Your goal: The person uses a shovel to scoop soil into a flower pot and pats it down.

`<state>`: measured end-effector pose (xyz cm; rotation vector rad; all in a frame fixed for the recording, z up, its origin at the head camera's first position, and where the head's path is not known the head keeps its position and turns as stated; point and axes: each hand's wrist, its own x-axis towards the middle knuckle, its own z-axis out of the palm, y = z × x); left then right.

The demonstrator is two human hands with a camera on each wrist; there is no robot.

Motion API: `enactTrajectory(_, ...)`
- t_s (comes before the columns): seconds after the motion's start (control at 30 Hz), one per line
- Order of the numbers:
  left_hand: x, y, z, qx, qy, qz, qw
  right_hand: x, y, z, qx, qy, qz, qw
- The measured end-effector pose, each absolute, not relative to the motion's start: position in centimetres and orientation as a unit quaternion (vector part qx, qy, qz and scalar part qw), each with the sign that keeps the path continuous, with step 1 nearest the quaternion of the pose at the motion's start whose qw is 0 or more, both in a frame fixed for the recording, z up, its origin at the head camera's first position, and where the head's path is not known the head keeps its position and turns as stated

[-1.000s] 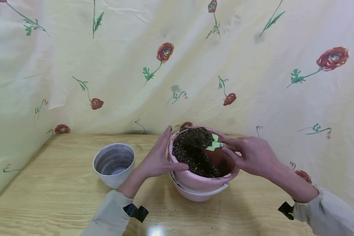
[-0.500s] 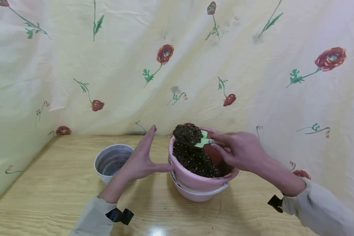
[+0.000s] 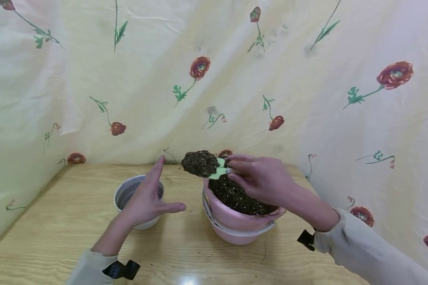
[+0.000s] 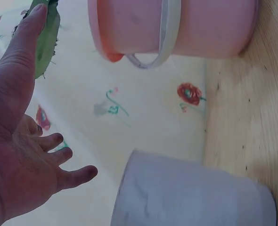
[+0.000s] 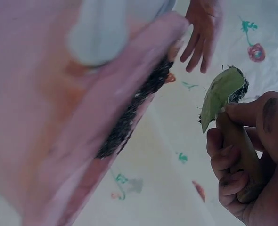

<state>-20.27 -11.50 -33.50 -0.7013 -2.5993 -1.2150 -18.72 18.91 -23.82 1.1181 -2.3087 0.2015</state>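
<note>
My right hand [image 3: 262, 178] grips the wooden handle [image 5: 240, 150] of a small green trowel [image 3: 218, 169]. Dark potting soil [image 3: 199, 163] is heaped on its blade, held up past the left rim of a pink bucket [image 3: 232, 217]. More dark soil [image 3: 235, 196] lies inside that bucket, partly hidden under my right hand. To the left, my left hand [image 3: 142, 202] has its fingers and thumb spread and holds nothing. It overlaps a whitish-grey pot [image 3: 120, 190] in the head view; the left wrist view shows the pot [image 4: 191, 193] standing apart from the fingers.
A pale wooden table [image 3: 57, 221] carries both containers, with a few soil crumbs near the bucket. The bucket's white handle [image 3: 235, 233] hangs down its front. Behind the table hangs a cream cloth [image 3: 146, 79] printed with red flowers.
The trowel rose out of the bucket with a heap of soil and moved left over the rim. My left hand let go of the bucket's rim and moved left to the pot.
</note>
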Motion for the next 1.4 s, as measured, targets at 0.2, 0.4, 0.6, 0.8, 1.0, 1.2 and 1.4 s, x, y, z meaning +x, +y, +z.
enactTrajectory(0.2,-20.2,-14.2,-33.6,-0.215,-0.883,-0.401,0.114,-19.3,16.5,-23.1,0.427,-0.863,0.078,0.259)
enactTrajectory(0.4,-20.1,-16.3,-33.9,-0.176,-0.894,-0.392,0.125,-20.2,14.2,-22.4,0.439,-0.861,0.073,0.246)
enactTrajectory(0.6,-20.1,-18.3,-34.4,-0.134,-0.906,-0.38,0.131,-21.7,11.9,-21.6,0.462,-0.855,0.093,0.215)
enactTrajectory(0.8,-20.2,-19.8,-35.0,-0.114,-0.907,-0.387,0.124,-23.0,10.1,-21.1,0.464,-0.858,0.103,0.196)
enactTrajectory(1.0,-20.6,-20.6,-36.1,-0.102,-0.9,-0.415,0.087,-24.1,8.9,-21.9,0.443,-0.877,0.094,0.158)
enactTrajectory(1.2,-22.1,-20.2,-37.9,-0.121,-0.889,-0.436,0.064,-25.3,8.3,-22.7,0.433,-0.887,0.087,0.139)
enactTrajectory(1.4,-22.9,-20.3,-38.6,-0.117,-0.894,-0.43,0.058,-26.6,7.4,-23.1,0.463,-0.877,0.046,0.12)
